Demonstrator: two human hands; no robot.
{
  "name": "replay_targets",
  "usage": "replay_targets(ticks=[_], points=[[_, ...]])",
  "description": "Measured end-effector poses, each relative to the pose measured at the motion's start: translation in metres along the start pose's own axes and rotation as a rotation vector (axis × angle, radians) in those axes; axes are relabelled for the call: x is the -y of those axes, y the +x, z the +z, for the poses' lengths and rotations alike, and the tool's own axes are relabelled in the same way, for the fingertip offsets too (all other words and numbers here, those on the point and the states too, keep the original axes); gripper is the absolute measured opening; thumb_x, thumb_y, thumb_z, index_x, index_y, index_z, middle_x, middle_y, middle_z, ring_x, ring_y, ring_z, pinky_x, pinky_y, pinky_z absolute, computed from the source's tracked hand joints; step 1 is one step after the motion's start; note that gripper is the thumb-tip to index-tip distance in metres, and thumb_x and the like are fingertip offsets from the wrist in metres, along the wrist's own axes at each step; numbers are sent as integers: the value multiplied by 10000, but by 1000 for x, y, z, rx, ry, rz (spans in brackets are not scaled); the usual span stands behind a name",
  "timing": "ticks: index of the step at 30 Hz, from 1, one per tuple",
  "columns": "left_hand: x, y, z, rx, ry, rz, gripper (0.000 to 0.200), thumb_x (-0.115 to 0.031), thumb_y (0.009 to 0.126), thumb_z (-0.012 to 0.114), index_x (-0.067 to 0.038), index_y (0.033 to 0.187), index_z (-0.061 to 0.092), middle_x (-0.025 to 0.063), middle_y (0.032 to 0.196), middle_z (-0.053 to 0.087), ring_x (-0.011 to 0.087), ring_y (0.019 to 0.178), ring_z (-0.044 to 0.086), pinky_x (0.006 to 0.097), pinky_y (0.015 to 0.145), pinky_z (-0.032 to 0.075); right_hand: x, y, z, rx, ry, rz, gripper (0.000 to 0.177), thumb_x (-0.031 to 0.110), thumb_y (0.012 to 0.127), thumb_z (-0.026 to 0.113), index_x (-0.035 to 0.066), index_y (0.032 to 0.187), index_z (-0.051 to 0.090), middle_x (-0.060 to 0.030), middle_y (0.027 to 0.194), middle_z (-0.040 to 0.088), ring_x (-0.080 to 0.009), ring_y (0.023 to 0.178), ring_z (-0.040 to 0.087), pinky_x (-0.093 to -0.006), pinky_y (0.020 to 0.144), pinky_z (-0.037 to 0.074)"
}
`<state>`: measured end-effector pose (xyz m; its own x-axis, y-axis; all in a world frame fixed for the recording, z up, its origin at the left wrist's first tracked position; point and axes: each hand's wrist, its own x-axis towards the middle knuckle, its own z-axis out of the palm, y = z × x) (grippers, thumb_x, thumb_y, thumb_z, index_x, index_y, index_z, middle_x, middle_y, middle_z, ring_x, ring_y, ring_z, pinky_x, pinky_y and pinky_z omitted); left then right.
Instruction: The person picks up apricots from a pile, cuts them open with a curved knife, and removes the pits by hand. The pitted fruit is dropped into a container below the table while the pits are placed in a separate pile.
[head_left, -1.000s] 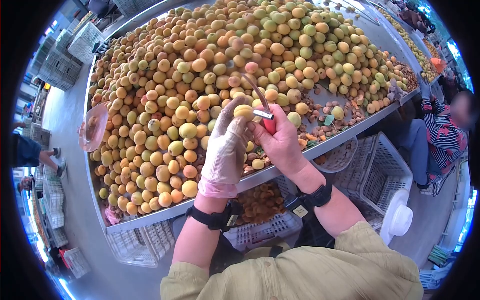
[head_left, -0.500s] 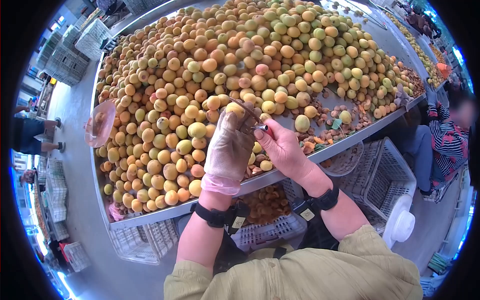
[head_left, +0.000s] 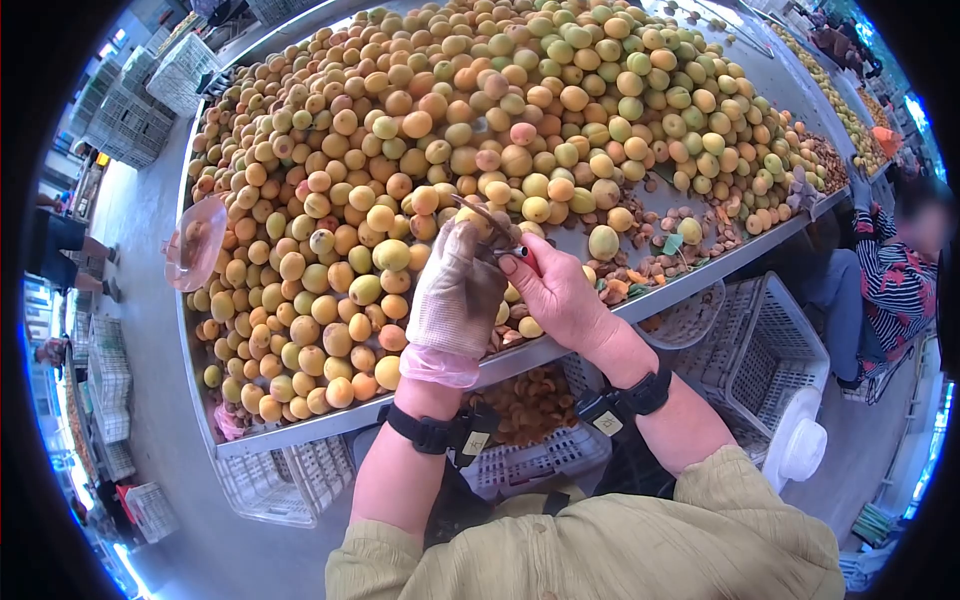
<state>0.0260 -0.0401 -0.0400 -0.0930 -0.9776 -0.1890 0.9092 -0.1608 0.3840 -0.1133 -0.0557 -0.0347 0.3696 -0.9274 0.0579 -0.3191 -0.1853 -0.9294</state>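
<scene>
My left hand (head_left: 455,285), in a soiled white glove with a pink cuff, has its fingers wrapped round a yellow-orange apricot (head_left: 467,216), which is mostly hidden. Bare, my right hand (head_left: 560,295) grips a small tool (head_left: 523,253) with a red and metal handle. A thin, curved dark piece reaches from it across the fruit in my left hand. Both hands are together above the front edge of a metal table (head_left: 540,358) heaped with apricots (head_left: 400,130).
Pits and fruit scraps (head_left: 650,250) lie right of my hands. A crate of apricot halves (head_left: 530,405) is under the table edge. White crates (head_left: 775,350) stand lower right. A pink plastic scoop (head_left: 197,243) is at the left edge. Another person (head_left: 890,290) sits at far right.
Both hands stay together over the table, with the fruit and tool shifted only slightly. The view has moved a little, and a person at far left has shifted.
</scene>
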Motion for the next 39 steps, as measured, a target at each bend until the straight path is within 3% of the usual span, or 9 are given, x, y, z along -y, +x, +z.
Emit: replay_targets(ticks=[6,10,15,20,22,24,27,34,39], points=[[-10,-3,12,45,402,159,265,-148,933,553,-23,1160,502,62,1086,583,168,1055,547,311,958,424,-2,-1,0,17,69,3,351,360,949,530,9,948,521,-143,675,586,-322,652,601,-372,588,457],[6,0,9,-63,115,6,308,-198,926,574,-14,1165,511,91,1102,593,200,1075,544,338,990,413,-18,-5,17,-46,149,46,351,361,952,525,10,963,528,-132,671,578,-301,642,591,-362,594,456],[-9,-6,16,45,322,137,329,-166,903,613,-4,1167,501,96,1063,596,184,1002,571,316,908,456,-5,-5,3,-9,151,10,336,340,951,534,6,987,532,-135,670,578,-272,636,590,-347,592,454],[-37,-6,16,31,703,142,326,-99,850,649,13,1138,546,59,1060,593,124,969,565,258,883,450,0,0,-17,174,161,3,299,283,947,558,-15,959,552,-36,635,536,-90,592,464,-281,539,408],[-25,-4,15,36,535,166,334,-102,853,645,4,1152,541,65,1042,595,144,960,577,266,881,456,-4,-2,-9,148,335,85,217,220,938,565,6,900,565,-19,625,500,-64,605,420,-273,522,384],[-4,-1,-1,12,196,73,304,-184,923,570,-35,1186,541,57,1081,611,191,1024,574,324,910,460,-20,-4,10,-27,186,-113,196,211,937,560,18,972,553,-46,633,506,-119,580,471,-306,517,397],[4,6,-22,85,15,24,309,-227,960,523,-60,1217,552,70,1192,598,199,1086,559,346,928,456,-14,-8,12,-100,67,-47,304,309,914,583,25,840,505,-205,702,594,-408,693,602,-425,569,449],[-23,-5,17,65,899,217,527,-376,876,639,38,1170,497,84,1058,528,186,990,537,318,908,435,7,-7,-29,151,70,8,337,350,939,530,19,875,527,-180,734,603,-347,723,608,-401,637,449],[-21,-2,1,49,691,119,476,-391,939,536,5,1199,483,91,1066,560,182,987,538,317,916,417,3,-8,-25,185,132,53,346,350,954,507,8,910,536,-155,738,613,-296,720,620,-388,650,458]])
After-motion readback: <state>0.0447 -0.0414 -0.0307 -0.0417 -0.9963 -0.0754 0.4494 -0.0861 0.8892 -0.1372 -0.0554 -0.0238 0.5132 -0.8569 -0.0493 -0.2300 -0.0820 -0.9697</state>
